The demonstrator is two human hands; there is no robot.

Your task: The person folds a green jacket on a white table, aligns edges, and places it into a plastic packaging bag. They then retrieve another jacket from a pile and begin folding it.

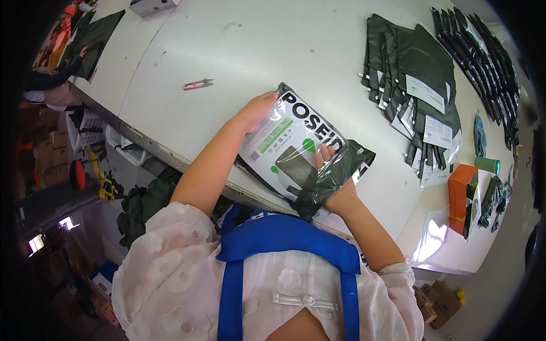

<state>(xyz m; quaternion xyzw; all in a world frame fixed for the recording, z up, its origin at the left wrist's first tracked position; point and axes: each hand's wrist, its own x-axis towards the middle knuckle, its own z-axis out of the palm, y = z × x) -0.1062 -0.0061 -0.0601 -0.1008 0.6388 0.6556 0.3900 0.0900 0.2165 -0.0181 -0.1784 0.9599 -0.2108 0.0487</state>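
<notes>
A clear plastic bag [261, 142] with a white, black and green printed insert and dark folded contents is held up over the table's near edge. My left hand [261, 112] grips its upper left edge, fingers partly hidden behind it. At the bag's right end, my right hand [339, 196] is closed around the loose dark, glossy part; its fingertips show over the printed face. Whether those fingers are under the clear film or on top of it, I cannot tell. Thread snips [197, 84] with pink handles lie on the table beyond my left hand.
Dark flat garments with white labels [425, 94] are piled at the right. Several glossy black packages [478, 62] lie in a row farther right. An orange box [462, 199] and a green spool [487, 165] sit near the right edge. A co-worker's arm [68, 71] reaches over dark fabric at far left.
</notes>
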